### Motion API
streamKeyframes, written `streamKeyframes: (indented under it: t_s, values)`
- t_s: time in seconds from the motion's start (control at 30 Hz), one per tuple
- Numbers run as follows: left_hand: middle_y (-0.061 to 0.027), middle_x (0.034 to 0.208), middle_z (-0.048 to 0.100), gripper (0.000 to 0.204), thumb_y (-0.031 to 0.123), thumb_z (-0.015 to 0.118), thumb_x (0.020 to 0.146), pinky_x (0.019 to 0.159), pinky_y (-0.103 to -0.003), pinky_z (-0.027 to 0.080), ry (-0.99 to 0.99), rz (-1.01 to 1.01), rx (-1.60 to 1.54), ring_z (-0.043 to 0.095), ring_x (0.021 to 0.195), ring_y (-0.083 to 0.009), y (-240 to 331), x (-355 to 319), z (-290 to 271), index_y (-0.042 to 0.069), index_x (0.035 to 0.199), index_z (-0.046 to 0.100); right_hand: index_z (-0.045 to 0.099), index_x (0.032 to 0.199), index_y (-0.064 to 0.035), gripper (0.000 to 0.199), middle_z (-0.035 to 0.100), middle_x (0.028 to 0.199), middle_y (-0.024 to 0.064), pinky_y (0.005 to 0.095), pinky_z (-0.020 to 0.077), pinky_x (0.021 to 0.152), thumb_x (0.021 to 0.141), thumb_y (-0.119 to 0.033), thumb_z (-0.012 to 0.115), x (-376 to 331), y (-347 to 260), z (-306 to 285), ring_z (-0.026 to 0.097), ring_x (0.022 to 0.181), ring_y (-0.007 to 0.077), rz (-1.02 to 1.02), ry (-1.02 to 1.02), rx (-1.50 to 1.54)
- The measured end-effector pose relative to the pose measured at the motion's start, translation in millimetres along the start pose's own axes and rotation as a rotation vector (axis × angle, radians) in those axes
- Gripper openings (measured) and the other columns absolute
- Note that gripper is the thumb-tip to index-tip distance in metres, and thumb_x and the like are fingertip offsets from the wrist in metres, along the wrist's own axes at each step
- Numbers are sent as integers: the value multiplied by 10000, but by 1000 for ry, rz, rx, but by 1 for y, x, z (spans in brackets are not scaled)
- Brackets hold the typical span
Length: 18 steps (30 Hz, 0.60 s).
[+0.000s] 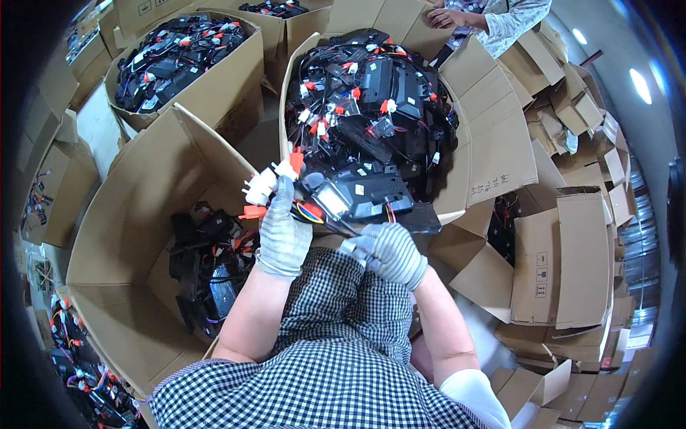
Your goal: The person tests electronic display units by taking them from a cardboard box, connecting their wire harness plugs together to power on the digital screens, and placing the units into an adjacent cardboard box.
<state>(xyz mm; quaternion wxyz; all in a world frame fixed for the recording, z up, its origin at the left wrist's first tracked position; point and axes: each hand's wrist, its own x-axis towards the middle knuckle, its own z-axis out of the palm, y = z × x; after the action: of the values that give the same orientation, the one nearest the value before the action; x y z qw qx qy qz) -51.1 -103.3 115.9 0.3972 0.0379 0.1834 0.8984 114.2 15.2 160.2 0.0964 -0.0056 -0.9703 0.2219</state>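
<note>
My gloved left hand point(284, 236) is closed around a bundle of wires ending in white connectors point(263, 187) and red ones. Yellow, blue and red wires point(309, 211) run from it toward a black plastic electronic unit point(375, 189) at the near edge of the big open carton point(471, 136). My right hand point(393, 254), in a striped glove, pinches a dark cable point(343, 227) just below that unit; its fingertips are partly hidden. Heaped inside the carton are many similar black units point(393, 86) with red and white plugs.
At my left stands an open carton point(128, 207) holding fewer black units point(214, 272). Another full carton point(236, 86) is behind it. Flattened and open cardboard boxes point(536, 264) pile up on the right. Another person's hands point(446, 18) show at the far side.
</note>
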Motion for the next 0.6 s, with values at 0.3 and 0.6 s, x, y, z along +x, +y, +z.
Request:
streamKeyframes:
  t_s: [0.3, 0.6]
  values:
    - [29, 839, 536, 581, 444, 678, 815, 644, -237, 450, -130, 109, 534, 539, 753, -66, -6, -26, 20, 40, 1205, 528, 650, 950, -19, 301, 647, 902, 93, 259, 483, 629, 868, -307, 619, -27, -2, -40, 598, 694, 149, 330, 449, 839]
    - [-64, 1028, 639, 419, 216, 674, 855, 798, -232, 483, -278, -278, 548, 603, 905, -116, -18, -50, 20, -28, 1177, 563, 676, 875, -23, 279, 612, 685, -10, 201, 387, 522, 910, -280, 572, -13, -46, -71, 470, 569, 37, 511, 36, 890]
